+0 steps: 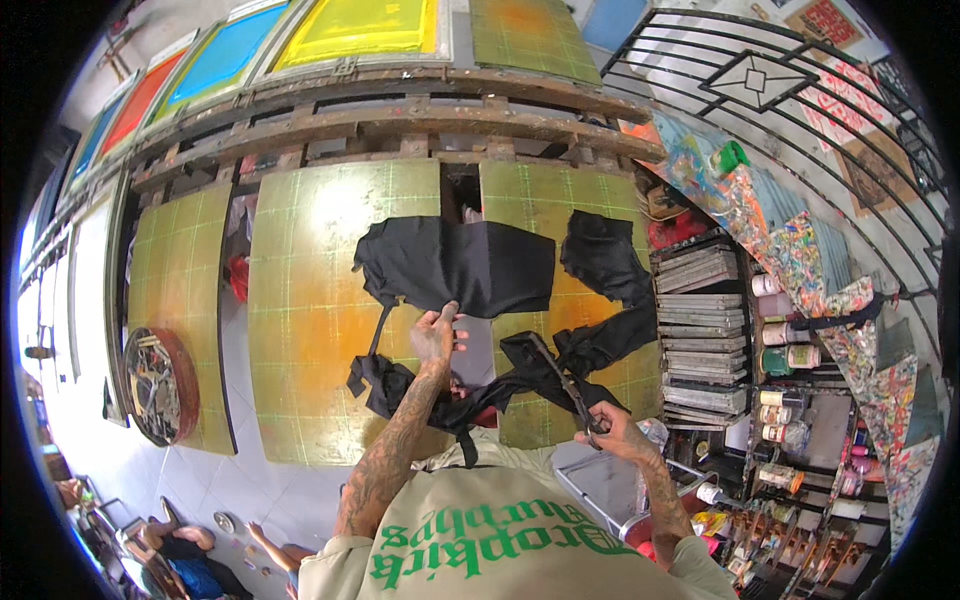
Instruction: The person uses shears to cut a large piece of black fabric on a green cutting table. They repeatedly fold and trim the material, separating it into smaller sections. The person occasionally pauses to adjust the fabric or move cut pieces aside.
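Note:
A wide piece of black cloth [490,265] spans the gap between two yellow-green boards. My left hand [435,335] pinches its lower edge between thumb and fingers. In my right hand [615,432] is a pair of dark scissors [566,388], its long blades pointing up and left over the cloth strips. Whether the blades are apart is hard to see. More black cloth [607,250] lies crumpled on the right board [515,185], and cut strips [480,395] trail below my left hand across to the left board [300,330].
A round tub of small odds and ends [165,385] stands on the far-left board. Wooden rails [390,125] run behind the boards, below coloured screen frames [360,25]. Stacked frames [700,330] and paint jars [790,358] fill the right. Another person [180,550] is at lower left.

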The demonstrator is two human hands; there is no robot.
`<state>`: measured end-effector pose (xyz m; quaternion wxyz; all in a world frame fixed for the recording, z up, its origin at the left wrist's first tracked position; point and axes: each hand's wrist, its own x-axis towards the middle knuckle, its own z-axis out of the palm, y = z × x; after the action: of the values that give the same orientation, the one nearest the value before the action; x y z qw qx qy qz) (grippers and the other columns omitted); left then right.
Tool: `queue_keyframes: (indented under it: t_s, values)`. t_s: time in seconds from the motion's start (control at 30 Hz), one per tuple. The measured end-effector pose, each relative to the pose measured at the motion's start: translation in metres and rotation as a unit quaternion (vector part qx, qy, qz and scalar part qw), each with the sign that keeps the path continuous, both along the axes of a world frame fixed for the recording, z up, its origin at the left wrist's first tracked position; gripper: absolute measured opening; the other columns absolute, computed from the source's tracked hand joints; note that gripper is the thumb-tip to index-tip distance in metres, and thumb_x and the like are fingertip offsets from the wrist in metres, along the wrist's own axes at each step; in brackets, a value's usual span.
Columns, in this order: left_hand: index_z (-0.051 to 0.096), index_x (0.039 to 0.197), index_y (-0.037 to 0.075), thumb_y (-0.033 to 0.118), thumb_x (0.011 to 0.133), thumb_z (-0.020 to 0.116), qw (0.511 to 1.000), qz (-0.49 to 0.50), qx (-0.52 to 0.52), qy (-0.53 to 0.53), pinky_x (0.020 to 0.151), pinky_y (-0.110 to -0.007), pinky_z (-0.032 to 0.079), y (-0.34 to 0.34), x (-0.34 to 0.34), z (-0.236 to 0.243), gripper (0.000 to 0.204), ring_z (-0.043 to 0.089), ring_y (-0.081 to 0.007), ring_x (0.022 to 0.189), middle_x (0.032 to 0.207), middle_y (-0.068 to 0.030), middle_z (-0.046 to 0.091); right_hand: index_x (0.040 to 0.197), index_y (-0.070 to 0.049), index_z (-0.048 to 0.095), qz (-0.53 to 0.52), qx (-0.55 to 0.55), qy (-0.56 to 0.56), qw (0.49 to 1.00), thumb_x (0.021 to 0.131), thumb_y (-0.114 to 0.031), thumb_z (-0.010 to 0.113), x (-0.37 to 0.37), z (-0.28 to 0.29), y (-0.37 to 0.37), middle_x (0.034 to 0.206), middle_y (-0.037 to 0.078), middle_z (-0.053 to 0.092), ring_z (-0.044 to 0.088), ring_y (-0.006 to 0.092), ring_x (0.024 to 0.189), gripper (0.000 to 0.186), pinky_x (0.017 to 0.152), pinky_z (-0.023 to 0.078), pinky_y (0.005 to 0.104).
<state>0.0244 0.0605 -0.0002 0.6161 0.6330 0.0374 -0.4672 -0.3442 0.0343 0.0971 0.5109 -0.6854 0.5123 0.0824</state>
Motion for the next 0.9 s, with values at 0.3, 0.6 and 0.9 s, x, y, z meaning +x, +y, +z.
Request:
queue_keyframes:
  t_s: [0.3, 0.6, 0.9]
  values:
    - [0.060, 0.083, 0.000, 0.022, 0.090, 0.070, 1.000, 0.006, -0.002, 0.021, 0.034, -0.028, 0.048, 0.002, 0.001, 0.000, 0.026, 0.064, -0.0143, 0.050, 0.086, -0.0125, 0.072, 0.119, -0.009, 0.050, -0.091, 0.504, -0.385, 0.768, 0.075, -0.078, 0.063, 0.017, 0.001, 0.040, 0.111, 0.005, 0.051, 0.050, 0.0170, 0.095, 0.083, 0.079, 0.043, 0.0315]
    - [0.058, 0.081, 0.001, 0.025, 0.090, 0.071, 0.999, 0.009, -0.027, 0.036, 0.034, -0.028, 0.046, -0.001, 0.000, -0.003, 0.029, 0.051, -0.0110, 0.039, 0.087, -0.0108, 0.073, 0.100, -0.006, 0.054, -0.170, 0.335, -0.243, 0.894, 0.092, -0.052, 0.064, 0.078, -0.090, 0.083, 0.080, 0.002, 0.055, 0.057, 0.0147, 0.071, 0.048, 0.067, 0.046, 0.0296]
    - [0.057, 0.075, 0.003, 0.029, 0.091, 0.071, 1.000, -0.019, 0.003, -0.024, 0.033, -0.028, 0.041, 0.001, 0.001, -0.006, 0.034, 0.043, -0.0088, 0.037, 0.073, -0.0063, 0.069, 0.119, -0.013, 0.053, -0.199, 0.323, -0.327, 0.866, 0.093, -0.043, 0.068, 0.162, -0.082, 0.084, 0.077, -0.002, 0.052, 0.055, 0.0077, 0.060, 0.042, 0.054, 0.042, 0.0222]
